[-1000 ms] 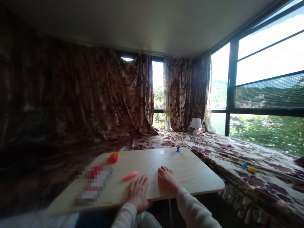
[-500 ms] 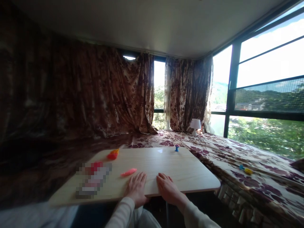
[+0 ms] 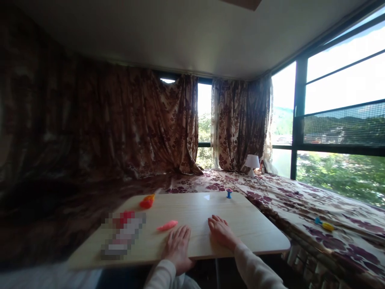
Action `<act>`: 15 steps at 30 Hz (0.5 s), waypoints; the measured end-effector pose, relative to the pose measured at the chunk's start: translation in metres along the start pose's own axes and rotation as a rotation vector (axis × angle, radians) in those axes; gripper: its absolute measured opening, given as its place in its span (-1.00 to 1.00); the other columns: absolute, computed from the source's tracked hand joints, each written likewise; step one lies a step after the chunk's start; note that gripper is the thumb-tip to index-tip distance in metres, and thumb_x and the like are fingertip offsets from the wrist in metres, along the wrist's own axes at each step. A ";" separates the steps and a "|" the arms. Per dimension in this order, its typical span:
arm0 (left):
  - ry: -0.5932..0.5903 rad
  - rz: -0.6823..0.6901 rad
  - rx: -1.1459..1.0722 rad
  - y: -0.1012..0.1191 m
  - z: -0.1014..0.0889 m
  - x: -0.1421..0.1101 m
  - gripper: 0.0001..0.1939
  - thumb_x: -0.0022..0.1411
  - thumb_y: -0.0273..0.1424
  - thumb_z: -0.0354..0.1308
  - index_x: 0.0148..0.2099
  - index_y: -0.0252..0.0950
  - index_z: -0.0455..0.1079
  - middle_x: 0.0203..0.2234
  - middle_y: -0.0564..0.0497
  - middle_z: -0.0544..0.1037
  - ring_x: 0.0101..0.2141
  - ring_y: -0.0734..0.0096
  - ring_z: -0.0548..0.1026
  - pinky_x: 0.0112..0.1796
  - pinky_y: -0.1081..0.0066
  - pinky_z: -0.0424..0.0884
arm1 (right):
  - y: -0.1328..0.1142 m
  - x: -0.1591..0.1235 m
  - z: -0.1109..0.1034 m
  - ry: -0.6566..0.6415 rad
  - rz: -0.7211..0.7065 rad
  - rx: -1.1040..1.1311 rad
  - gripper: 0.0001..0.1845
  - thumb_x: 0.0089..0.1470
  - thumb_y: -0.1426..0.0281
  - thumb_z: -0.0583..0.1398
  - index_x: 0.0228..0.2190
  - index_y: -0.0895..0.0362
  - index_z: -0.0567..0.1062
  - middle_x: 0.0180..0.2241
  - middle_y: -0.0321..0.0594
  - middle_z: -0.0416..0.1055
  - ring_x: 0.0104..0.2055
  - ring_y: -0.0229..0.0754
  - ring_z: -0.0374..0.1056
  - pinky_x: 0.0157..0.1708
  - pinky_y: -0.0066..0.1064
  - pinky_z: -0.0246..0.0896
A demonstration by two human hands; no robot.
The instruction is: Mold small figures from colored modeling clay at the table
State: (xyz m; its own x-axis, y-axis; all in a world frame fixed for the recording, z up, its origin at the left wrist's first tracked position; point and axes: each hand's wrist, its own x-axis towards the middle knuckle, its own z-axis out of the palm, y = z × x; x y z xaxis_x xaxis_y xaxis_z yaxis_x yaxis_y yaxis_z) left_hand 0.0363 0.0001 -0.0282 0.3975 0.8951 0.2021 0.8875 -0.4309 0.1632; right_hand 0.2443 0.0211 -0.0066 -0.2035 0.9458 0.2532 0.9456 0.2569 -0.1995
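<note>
My left hand (image 3: 178, 245) lies flat on the near edge of the pale wooden table (image 3: 198, 216), fingers pointing forward and holding nothing. Just beyond its fingertips, slightly left, is a pink, elongated object (image 3: 167, 226) whose kind I cannot make out. My right hand (image 3: 221, 232) rests palm down on the tabletop, further in from the edge, with nothing in it. At the far right of the table stands a small blue toy-like piece (image 3: 229, 194) with a purple top. A red and orange object (image 3: 147, 201) sits at the far left.
A red item (image 3: 127, 217) and a pixelated, blurred-out patch are at the table's left. Beside the table, a floral-covered bed (image 3: 333, 245) bears a yellow and blue object (image 3: 327, 227). A white lamp (image 3: 252, 163) stands at the back by the curtains (image 3: 231, 124).
My right hand has slid forward and to the right on the table, away from my left hand. The view has tilted slightly upward. The objects on the table keep their places.
</note>
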 end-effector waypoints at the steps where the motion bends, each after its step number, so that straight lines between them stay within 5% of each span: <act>1: -0.002 0.001 -0.003 0.000 -0.001 0.000 -0.04 -0.19 -0.05 0.03 0.26 -0.34 -0.03 0.24 -0.09 0.03 0.22 0.16 -0.05 0.18 0.14 -0.24 | 0.005 -0.008 0.000 -0.012 -0.007 -0.003 -0.60 0.12 0.46 -0.06 -0.03 0.13 0.36 0.10 -0.03 0.22 0.20 -0.02 0.01 0.09 -0.08 -0.07; 8: -0.022 -0.010 -0.001 0.005 -0.009 -0.003 -0.07 -0.16 -0.06 0.01 0.26 -0.35 -0.03 0.24 -0.09 0.03 0.22 0.16 -0.06 0.18 0.15 -0.25 | -0.015 -0.049 0.007 -0.008 -0.062 0.107 -0.51 0.17 0.38 -0.13 0.10 0.22 0.22 0.16 -0.03 0.13 0.21 -0.10 0.00 0.15 -0.27 -0.11; 15: -0.015 -0.012 0.000 0.004 -0.006 -0.002 -0.09 -0.14 -0.08 0.00 0.25 -0.34 -0.02 0.24 -0.07 0.04 0.22 0.18 -0.05 0.18 0.17 -0.25 | -0.049 0.007 0.020 0.123 0.062 0.076 -0.67 0.10 0.41 -0.05 -0.20 0.11 0.45 0.02 -0.07 0.32 0.11 0.01 0.14 0.05 -0.13 -0.01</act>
State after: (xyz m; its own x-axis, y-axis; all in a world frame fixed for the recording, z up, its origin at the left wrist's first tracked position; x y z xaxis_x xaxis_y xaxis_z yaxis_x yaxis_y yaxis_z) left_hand 0.0375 -0.0044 -0.0223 0.3898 0.9020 0.1858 0.8925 -0.4197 0.1653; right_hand 0.1916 0.0188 -0.0141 -0.1084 0.9301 0.3509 0.9325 0.2174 -0.2884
